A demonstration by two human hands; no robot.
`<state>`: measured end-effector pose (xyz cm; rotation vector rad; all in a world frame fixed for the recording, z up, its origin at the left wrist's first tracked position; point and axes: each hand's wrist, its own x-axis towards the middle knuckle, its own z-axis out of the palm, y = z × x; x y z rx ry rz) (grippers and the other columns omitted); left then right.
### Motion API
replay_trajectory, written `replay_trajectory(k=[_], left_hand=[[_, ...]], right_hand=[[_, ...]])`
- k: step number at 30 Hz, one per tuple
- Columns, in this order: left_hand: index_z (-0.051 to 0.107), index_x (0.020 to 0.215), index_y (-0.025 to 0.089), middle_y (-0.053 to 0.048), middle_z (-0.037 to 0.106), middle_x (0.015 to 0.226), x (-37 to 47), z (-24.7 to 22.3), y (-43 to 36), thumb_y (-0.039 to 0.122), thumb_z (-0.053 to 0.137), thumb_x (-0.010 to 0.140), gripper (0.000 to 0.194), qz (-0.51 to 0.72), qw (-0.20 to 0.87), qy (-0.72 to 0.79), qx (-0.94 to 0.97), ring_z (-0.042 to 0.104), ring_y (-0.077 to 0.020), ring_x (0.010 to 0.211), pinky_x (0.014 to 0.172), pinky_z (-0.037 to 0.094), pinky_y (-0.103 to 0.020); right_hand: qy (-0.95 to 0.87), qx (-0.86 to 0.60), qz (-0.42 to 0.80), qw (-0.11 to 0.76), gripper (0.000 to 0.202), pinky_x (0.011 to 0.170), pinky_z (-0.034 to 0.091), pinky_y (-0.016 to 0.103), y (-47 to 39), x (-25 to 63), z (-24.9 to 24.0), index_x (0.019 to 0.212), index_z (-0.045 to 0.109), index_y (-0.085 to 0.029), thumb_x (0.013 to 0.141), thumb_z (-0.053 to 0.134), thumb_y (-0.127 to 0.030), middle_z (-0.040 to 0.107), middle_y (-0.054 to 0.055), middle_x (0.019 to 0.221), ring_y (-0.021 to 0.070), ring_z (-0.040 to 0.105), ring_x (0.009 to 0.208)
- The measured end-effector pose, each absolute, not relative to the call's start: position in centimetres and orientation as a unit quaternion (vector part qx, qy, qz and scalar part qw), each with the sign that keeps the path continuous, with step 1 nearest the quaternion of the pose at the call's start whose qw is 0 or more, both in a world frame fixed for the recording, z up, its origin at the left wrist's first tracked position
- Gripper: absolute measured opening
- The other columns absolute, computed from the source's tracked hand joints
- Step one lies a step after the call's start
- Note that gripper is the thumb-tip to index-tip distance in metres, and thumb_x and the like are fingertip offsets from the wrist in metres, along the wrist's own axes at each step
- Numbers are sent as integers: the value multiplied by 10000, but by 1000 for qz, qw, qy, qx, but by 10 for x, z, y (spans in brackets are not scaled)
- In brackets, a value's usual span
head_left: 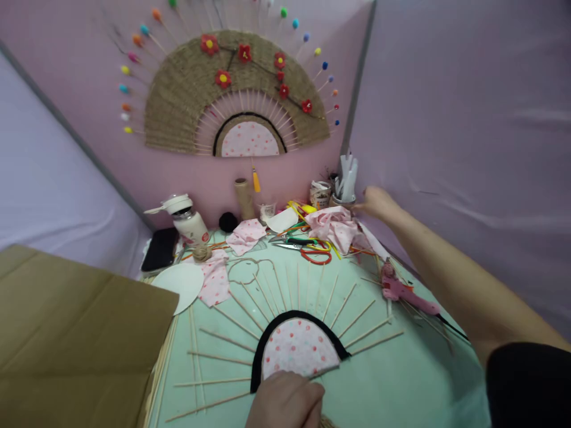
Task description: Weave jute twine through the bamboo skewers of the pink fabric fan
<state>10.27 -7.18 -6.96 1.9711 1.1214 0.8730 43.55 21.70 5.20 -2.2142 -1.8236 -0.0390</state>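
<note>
A half-round piece [298, 345] in pink dotted cloth, edged with a black band [263, 339], lies on the table, thin wooden sticks [236, 318] fanning out from it. My left hand [285, 399] is at its lower edge, fingers curled; what they hold, if anything, is hidden, and a bit of twine [328, 422] shows beside it. My right hand [377, 203] reaches to the back right, beside the jar [343, 201] of white sticks and the crumpled pink cloth [334, 229]; its fingertips are too blurred to tell what they touch.
A pink glue gun [405, 292] lies under my right forearm. Scissors [312, 252], a white bottle [191, 226], a phone [160, 251] and a cardboard box [80, 339] surround the work. A finished fan [178, 89] hangs on the wall.
</note>
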Motion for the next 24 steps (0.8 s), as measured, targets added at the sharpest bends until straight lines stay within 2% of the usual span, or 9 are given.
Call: replay_trajectory(k=[3,5,7,10,12,17,21,24], left_hand=[[715,913,223,-131,662,796,103,-47,-62,244,480,836,249,364,314,433,762,597,-238,798,782,439,-383],[688,972,222,-134,656,944,101,-37,-53,224,502,819,241,344,318,401,788,583,-264,949,869,430,-426],[653,1010,213,-128,622,1078,99,-33,-44,189,485,823,253,319,265,397,819,538,-268,1065,943,399,-466],[619,984,182,-114,616,1023,94,-40,-37,129,465,813,237,323,140,379,856,538,-249,1036,916,434,-474],[606,963,177,-104,613,965,92,-46,-36,120,456,817,217,326,101,370,864,550,-229,987,892,456,-460],[595,924,173,-92,599,882,89,-49,-37,116,428,833,199,331,83,365,866,560,-204,901,857,476,-441],[593,902,173,-86,597,849,89,-47,-38,110,420,833,197,333,75,360,868,560,-198,882,856,473,-436],[586,892,170,-83,601,840,89,-47,-37,101,427,823,186,343,65,356,867,558,-194,880,866,467,-433]], right_hand=[[-676,-734,-38,61,371,646,386,298,201,411,45,959,632,-76,770,616,-395,662,221,935,281,619,864],[-721,-691,-37,44,300,640,380,279,197,391,39,923,651,-127,804,570,-391,676,163,902,251,624,827],[-770,-635,-38,38,258,660,383,261,198,371,32,935,656,-155,795,584,-359,675,126,929,229,618,840],[-810,-584,-47,33,290,707,391,254,205,347,20,1010,646,-145,774,617,-311,655,125,1006,230,594,913],[-824,-563,-46,44,278,755,390,253,211,332,13,1043,643,-130,808,578,-264,645,136,1036,221,581,954],[-877,-476,-2,59,261,821,378,239,225,279,-4,951,691,-149,879,446,-204,669,103,1006,186,579,954],[-874,-485,14,18,263,801,393,251,238,229,-20,1038,660,-176,849,506,-274,661,110,1063,218,552,1032],[-862,-506,9,11,284,753,411,273,246,206,-29,1047,639,-148,809,541,-269,658,145,1047,247,567,1002]])
